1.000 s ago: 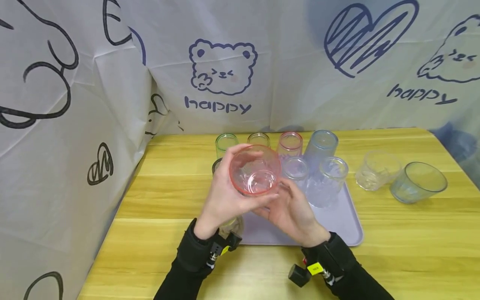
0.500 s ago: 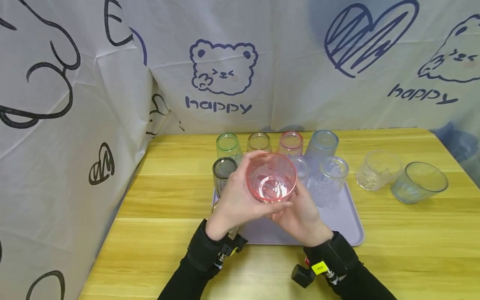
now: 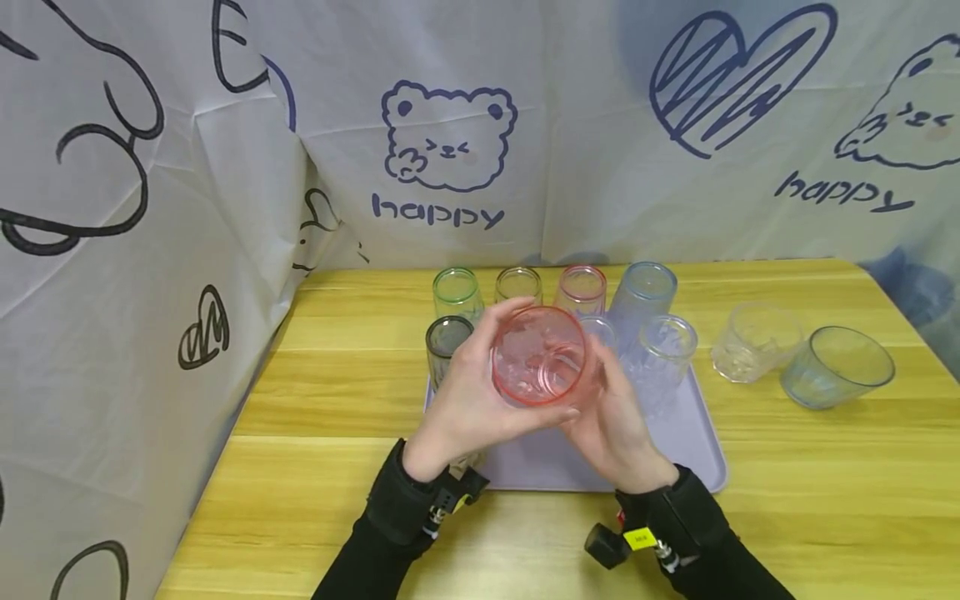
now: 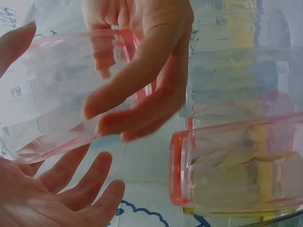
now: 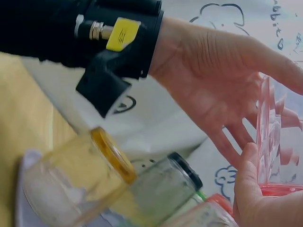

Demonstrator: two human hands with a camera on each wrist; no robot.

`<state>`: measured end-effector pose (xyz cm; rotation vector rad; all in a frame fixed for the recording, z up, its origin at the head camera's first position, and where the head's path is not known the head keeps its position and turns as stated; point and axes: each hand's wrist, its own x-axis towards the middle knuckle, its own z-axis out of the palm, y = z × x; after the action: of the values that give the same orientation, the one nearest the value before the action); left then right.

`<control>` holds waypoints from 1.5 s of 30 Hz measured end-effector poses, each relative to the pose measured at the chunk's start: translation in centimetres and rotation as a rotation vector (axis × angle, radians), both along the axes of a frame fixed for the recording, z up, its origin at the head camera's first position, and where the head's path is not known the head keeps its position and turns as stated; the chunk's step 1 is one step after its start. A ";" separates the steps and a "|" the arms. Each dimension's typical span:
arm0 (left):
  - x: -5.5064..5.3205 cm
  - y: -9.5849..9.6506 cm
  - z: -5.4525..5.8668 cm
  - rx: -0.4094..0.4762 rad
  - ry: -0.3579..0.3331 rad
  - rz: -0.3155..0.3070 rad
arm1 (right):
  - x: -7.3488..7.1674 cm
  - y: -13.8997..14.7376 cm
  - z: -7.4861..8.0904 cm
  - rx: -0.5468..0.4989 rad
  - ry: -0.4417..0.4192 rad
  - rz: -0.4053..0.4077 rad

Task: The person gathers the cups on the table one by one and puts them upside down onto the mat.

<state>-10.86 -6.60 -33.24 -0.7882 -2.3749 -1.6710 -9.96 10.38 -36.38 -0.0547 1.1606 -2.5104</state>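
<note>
A faceted pink drinking glass (image 3: 536,358) is held up over the tray, its mouth facing the head camera. My left hand (image 3: 476,396) grips it from the left, the thumb along its near side. My right hand (image 3: 615,408) holds the glass near its base, fingers bent around that end in the left wrist view. Below, several glasses stand mouth down on a lilac tray (image 3: 697,458): green (image 3: 457,292), amber (image 3: 517,283), pink-rimmed (image 3: 581,287), blue (image 3: 647,287), dark grey (image 3: 448,342) and clear (image 3: 666,342). My left wrist mostly hides a yellowish glass (image 5: 85,175).
Right of the tray, a clear glass (image 3: 753,342) and a blue-grey glass (image 3: 836,367) stand mouth up on the wooden table (image 3: 817,517). Behind the table hangs a white cloth (image 3: 585,192) with drawings; it also runs along the left side.
Both hands and the pink glass have moved right and slightly nearer. In the last half second the glass's base has tilted rightward, and my right hand has shifted a little right.
</note>
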 end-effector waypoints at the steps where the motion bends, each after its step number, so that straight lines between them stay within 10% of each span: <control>1: 0.0 0.0 0.0 0.001 0.009 -0.003 | 0.0 0.0 0.1 0.028 0.011 -0.019; 29: -0.1 -0.9 0.4 -0.216 0.256 0.047 | -0.6 2.0 0.3 0.609 0.590 -0.494; 37: -0.3 -0.7 -0.1 -0.223 0.272 0.057 | -0.8 2.1 0.2 0.583 0.675 -0.543; 45: -0.3 -0.5 -0.3 -0.174 0.281 0.048 | -0.6 2.3 0.7 0.329 0.538 -0.434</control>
<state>-11.21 -7.11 -33.53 -0.9169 -2.3390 -1.2535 -10.54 12.69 -35.64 -0.4604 1.9718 -2.7112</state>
